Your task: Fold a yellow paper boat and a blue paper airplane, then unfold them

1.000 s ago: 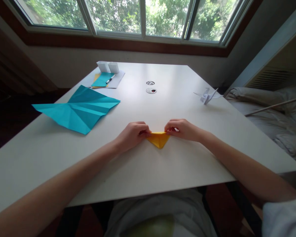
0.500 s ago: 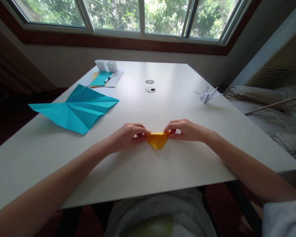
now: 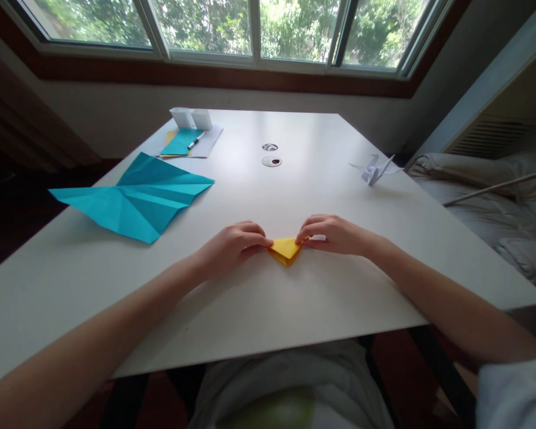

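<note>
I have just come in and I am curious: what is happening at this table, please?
A person pinches a small folded yellow paper between the left hand and the right hand, low on the white table. A creased blue sheet lies to the left, and a white paper crane stands far right.

daylight from windows [image 3: 259, 30], glare on white table [image 3: 295, 179], dim corners, wide-angle edge distortion.
</note>
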### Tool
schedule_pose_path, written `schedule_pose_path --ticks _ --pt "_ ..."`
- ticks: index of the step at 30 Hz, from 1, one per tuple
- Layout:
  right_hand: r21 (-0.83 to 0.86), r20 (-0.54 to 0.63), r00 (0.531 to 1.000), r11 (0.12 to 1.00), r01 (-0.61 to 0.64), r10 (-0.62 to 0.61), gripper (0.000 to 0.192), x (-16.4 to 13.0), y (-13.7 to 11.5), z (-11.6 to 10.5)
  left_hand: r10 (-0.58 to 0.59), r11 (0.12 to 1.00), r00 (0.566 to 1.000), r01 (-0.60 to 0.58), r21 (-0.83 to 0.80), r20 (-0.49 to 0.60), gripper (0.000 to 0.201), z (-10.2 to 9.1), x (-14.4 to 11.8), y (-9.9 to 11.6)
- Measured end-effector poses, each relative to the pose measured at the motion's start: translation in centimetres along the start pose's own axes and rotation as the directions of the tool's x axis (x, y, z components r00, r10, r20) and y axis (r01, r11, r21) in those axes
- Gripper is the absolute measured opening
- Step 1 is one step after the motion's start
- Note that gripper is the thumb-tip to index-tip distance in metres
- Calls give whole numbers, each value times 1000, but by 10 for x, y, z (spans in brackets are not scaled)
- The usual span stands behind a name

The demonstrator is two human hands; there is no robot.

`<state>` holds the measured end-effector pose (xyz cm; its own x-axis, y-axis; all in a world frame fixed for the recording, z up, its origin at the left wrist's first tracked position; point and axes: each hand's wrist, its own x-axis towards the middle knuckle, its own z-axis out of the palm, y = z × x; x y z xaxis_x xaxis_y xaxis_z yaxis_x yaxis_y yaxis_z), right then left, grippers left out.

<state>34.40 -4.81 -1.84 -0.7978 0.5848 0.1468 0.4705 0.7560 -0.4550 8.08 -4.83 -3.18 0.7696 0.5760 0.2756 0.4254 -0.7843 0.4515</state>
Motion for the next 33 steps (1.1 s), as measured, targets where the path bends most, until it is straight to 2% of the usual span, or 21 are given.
schedule_pose_path --ticks 8,13,17,20,26,33 --pt "-28 -26 997 997 77 -77 22 0 -1 3 103 980 992 -113 161 69 27 -1 -1 2" --pt "-70 4 995 993 98 -98 22 -1 -4 3 152 941 981 -181 285 122 26 0 -2 9" --pt "-149 59 993 983 110 -102 21 -1 -8 1 72 816 964 -204 540 256 22 4 1 29" --pt "-233 73 994 967 101 -86 21 -1 -13 3 -28 721 958 -178 670 285 22 8 0 47" --pt "-391 8 1000 920 26 -24 26 3 -22 11 -59 668 960 -166 725 274 32 8 -5 65" --pt "-453 -1 999 891 -34 38 25 4 -29 12 -72 756 952 -143 639 298 37 8 -5 65"
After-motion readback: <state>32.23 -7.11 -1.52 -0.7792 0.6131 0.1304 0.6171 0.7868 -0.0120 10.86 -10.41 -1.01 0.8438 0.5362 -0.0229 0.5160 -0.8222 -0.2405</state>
